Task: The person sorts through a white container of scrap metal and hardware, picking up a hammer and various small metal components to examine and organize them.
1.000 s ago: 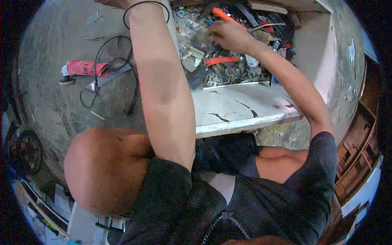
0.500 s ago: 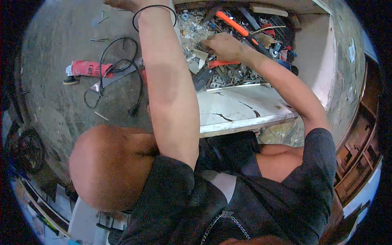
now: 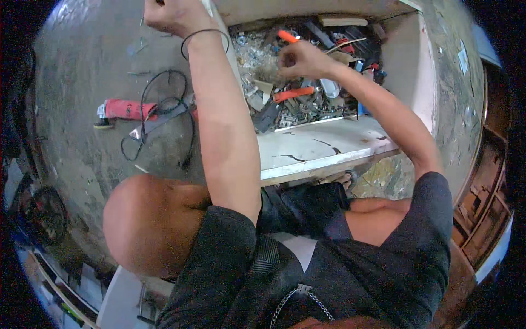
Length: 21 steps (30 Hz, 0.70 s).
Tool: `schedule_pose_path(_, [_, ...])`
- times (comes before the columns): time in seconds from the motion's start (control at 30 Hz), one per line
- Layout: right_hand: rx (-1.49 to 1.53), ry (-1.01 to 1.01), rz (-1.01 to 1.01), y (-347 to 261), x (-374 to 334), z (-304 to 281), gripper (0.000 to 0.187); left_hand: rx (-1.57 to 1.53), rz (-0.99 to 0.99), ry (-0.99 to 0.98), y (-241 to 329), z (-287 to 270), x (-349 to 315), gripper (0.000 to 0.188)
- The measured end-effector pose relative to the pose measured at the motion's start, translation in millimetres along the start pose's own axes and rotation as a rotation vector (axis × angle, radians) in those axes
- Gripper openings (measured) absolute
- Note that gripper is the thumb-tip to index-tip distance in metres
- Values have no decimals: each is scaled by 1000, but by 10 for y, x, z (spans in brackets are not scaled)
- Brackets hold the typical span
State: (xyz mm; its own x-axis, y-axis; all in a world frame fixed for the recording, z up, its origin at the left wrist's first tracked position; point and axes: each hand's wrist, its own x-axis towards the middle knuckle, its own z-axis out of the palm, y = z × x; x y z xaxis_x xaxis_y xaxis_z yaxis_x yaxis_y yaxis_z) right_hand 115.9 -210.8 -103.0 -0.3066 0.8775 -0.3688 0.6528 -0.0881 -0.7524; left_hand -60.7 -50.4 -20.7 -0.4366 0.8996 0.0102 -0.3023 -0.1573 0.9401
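Note:
My left hand [image 3: 176,17] is at the top edge, beyond the drawer's left wall, with a thin black band on the wrist. Its fingers are curled closed, and whatever they hold is hidden. My right hand [image 3: 307,59] hovers over the hardware pile [image 3: 257,55] in a white drawer [image 3: 312,145]. Thumb and fingers are pinched together; I cannot make out anything between them. Part of an orange handle [image 3: 287,36] shows just beyond this hand, and a second orange-red handle [image 3: 294,94] lies nearer. Small screws, fittings and metal pieces surround both.
On the floor to the left lies a red angle grinder [image 3: 130,109] with a looped black cord [image 3: 174,74]. A flat grey blade-like piece [image 3: 164,119] is beside it. The drawer's right wall [image 3: 411,71] stands up. Wooden shelving [image 3: 485,186] is at far right.
My right hand has drawn back from the loose pieces, its fingers now more curled. More of my left hand has come into view. The whole view has shifted slightly.

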Motion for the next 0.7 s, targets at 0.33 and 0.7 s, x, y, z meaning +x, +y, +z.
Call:
schedule_pose_path(0.33, [870, 215, -121, -934, -1215, -782, 33, 196, 283, -21, 34, -1, 35, 45])
schedule_pose_path(0.7, [461, 597, -536, -1289, -2069, -1491, 32, 193, 57, -1238, 1043, 633, -1584, 19])
